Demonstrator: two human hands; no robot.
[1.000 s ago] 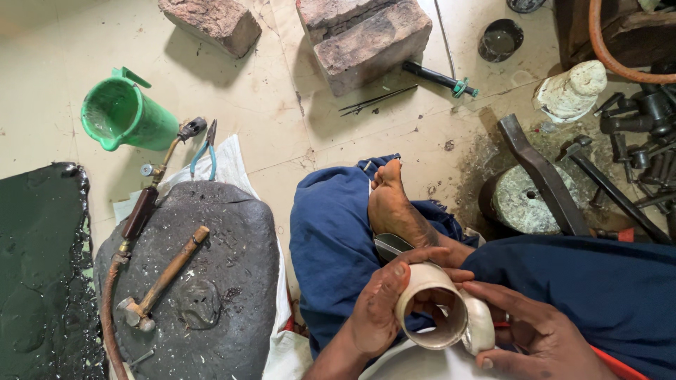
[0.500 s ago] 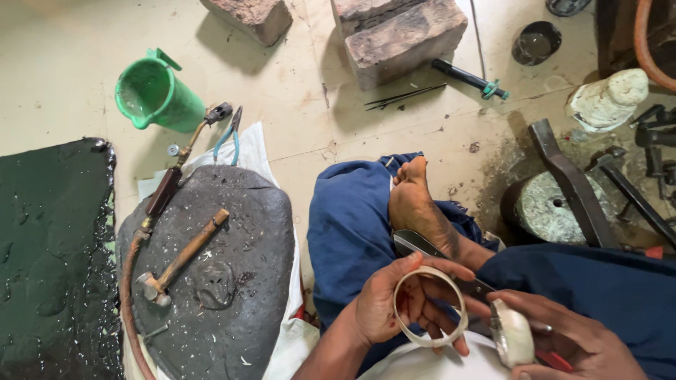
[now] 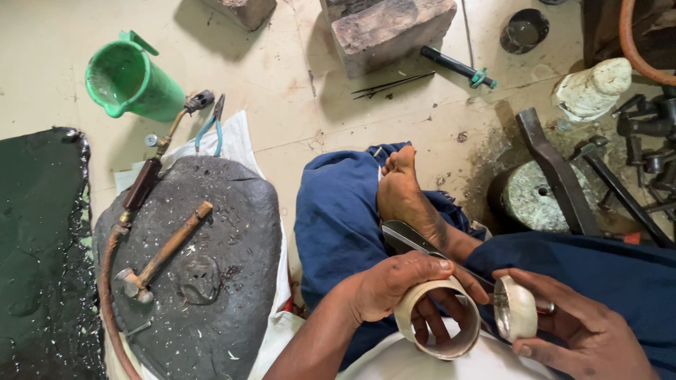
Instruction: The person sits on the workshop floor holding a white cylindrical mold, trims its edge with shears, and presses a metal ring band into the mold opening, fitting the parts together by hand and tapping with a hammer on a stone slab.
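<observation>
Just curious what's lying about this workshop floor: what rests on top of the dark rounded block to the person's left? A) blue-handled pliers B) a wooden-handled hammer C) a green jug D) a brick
B: a wooden-handled hammer lies on the dark block, while the green jug, brick and pliers sit off it on the floor.

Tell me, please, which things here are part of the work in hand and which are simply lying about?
In hand:
left hand holding metal ring
right hand holding domed metal piece

Lying about:
hammer
green jug
pliers
brick
</observation>
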